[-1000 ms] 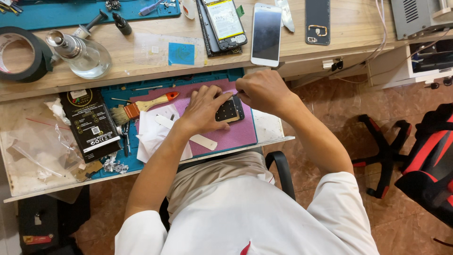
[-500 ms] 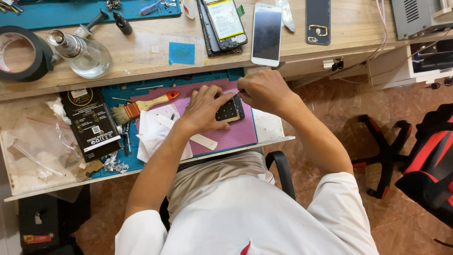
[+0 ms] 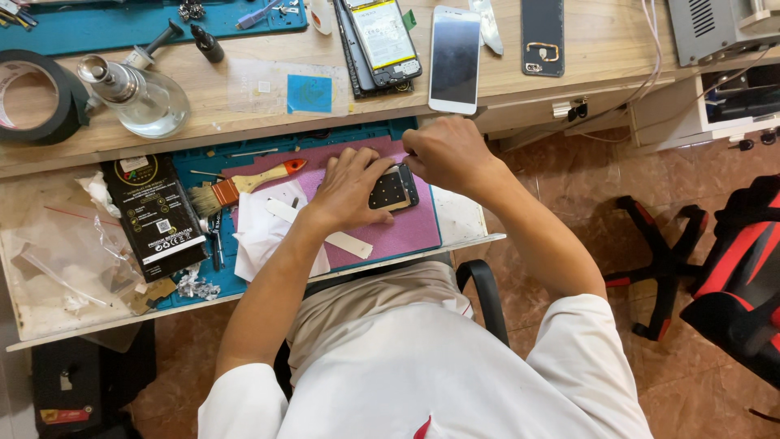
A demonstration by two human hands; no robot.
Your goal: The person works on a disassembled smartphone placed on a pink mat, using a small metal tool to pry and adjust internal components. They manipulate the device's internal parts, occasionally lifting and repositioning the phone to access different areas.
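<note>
Left hand [image 3: 349,191] lies flat, pinning the small dark device [image 3: 392,189] — right hand [image 3: 445,154] pinches its top edge.

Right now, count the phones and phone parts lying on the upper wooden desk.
3: an opened phone with its battery showing, a white phone screen up beside it, and a dark back cover farther right. Others may lie beyond the top edge.

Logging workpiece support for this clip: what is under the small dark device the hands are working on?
The dark device lies on a purple mat, which sits on a blue work mat. The left hand and right hand cover its edges, so anything directly beneath stays hidden.
</note>
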